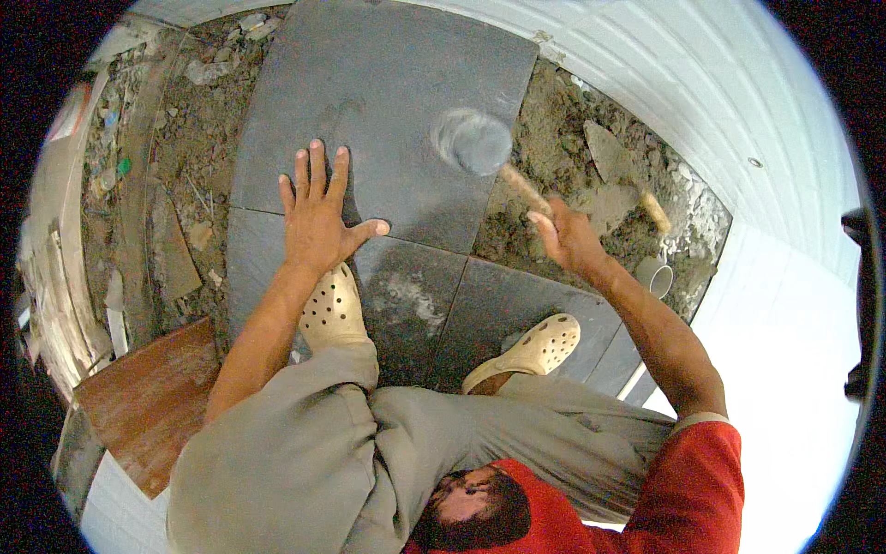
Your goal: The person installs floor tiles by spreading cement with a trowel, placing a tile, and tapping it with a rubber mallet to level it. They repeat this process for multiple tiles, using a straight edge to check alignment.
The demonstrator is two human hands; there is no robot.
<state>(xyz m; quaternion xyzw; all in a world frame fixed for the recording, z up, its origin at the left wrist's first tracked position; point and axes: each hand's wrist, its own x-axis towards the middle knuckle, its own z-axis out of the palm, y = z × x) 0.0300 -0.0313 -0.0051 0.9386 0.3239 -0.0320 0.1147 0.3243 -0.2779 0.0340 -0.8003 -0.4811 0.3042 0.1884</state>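
The left hand [318,214] presses its splayed fingers, grasping nothing, onto a large, flat slate-grey tile [388,83]. The right hand [574,240] is clenched round the slim wooden handle of a mallet [484,148]; its round grey head is over the tile's right side, too blurred to tell contact. Crumbly brown soil [546,115] borders the tile, beside ribbed white wall panels [674,88].

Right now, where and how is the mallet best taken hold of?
Probably by its pale wooden handle, coming from the picture's lower right: it is slim and slants that way from the broad, round head, blurred above or on the dark slab. The right hand grips the handle there, clear of the head.
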